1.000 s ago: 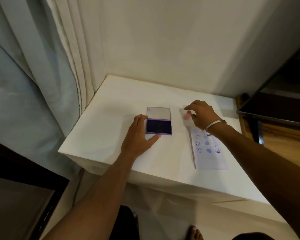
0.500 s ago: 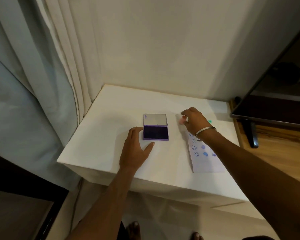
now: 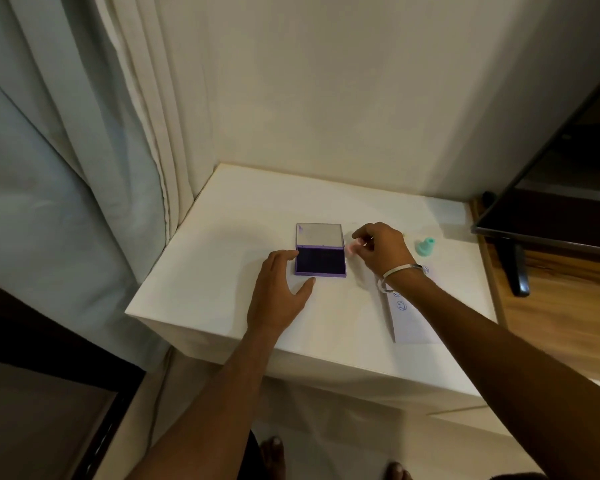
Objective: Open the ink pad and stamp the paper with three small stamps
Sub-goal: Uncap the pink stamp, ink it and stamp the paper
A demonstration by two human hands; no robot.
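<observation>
A purple ink pad [image 3: 320, 259] lies open on the white table [image 3: 222, 258], its lid folded back flat behind the dark pad. My left hand [image 3: 280, 292] rests flat beside its left edge, fingers spread, thumb near the front corner. My right hand [image 3: 381, 249] pinches a small pink stamp [image 3: 351, 248] just right of the pad. A teal stamp [image 3: 425, 246] stands on the table beyond my right wrist. The paper [image 3: 409, 323] with blue stamped faces lies under my right forearm, mostly hidden.
Curtains [image 3: 84, 150] hang at the left of the table and a wall stands behind it. A dark screen [image 3: 551, 209] on a stand sits at the right on a wooden surface. The table's front edge drops off toward my feet.
My right hand has carried the pink stamp leftward to the ink pad's right edge. The teal stamp has come into view. My left hand has stayed beside the pad.
</observation>
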